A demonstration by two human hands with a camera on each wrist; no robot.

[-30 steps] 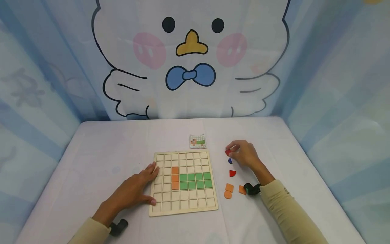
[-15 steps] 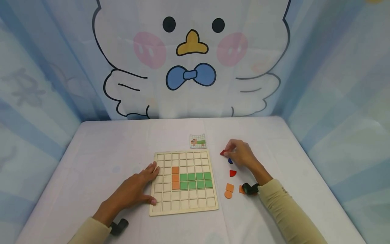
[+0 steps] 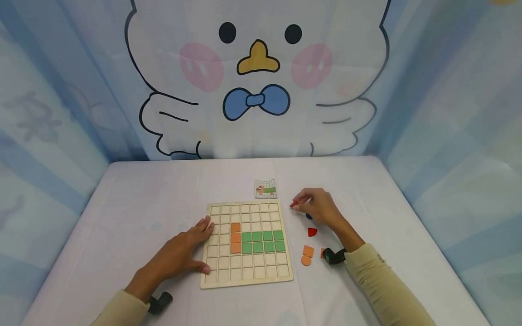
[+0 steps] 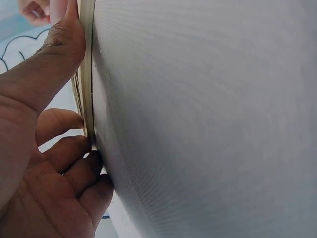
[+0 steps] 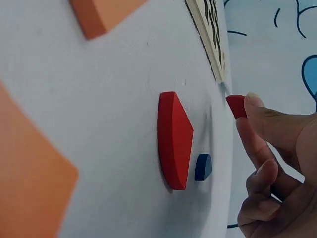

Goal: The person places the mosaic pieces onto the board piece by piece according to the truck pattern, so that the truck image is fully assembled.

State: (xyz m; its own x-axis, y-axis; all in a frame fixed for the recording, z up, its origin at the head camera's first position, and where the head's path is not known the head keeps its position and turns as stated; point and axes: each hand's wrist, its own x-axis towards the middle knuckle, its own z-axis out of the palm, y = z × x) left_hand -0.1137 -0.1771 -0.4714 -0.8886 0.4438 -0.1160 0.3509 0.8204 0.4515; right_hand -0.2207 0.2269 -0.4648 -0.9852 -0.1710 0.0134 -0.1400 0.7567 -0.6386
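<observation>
My right hand (image 3: 318,206) pinches a red quarter-circle piece (image 5: 237,105) between thumb and forefinger, raised over the table just right of the board's upper right corner. The wooden grid board (image 3: 246,283) lies flat, with a column of orange squares (image 3: 235,237) and two rows of green squares (image 3: 263,241) set in its cells. At the board's left edge my left hand (image 3: 179,251) rests with fingers spread, thumb and fingertips touching the rim; in the left wrist view the fingers (image 4: 64,153) lie along that edge.
Right of the board lie a blue piece (image 5: 202,167), another red quarter-circle (image 3: 312,232), an orange square (image 3: 308,251), an orange disc (image 3: 306,260) and one more orange piece (image 3: 322,252) partly behind the wrist camera. A small picture card (image 3: 265,189) sits beyond the board.
My right hand has moved left toward the board with the red quarter-circle piece, turning it in the fingertips. The left hand and the board have stayed in place.
</observation>
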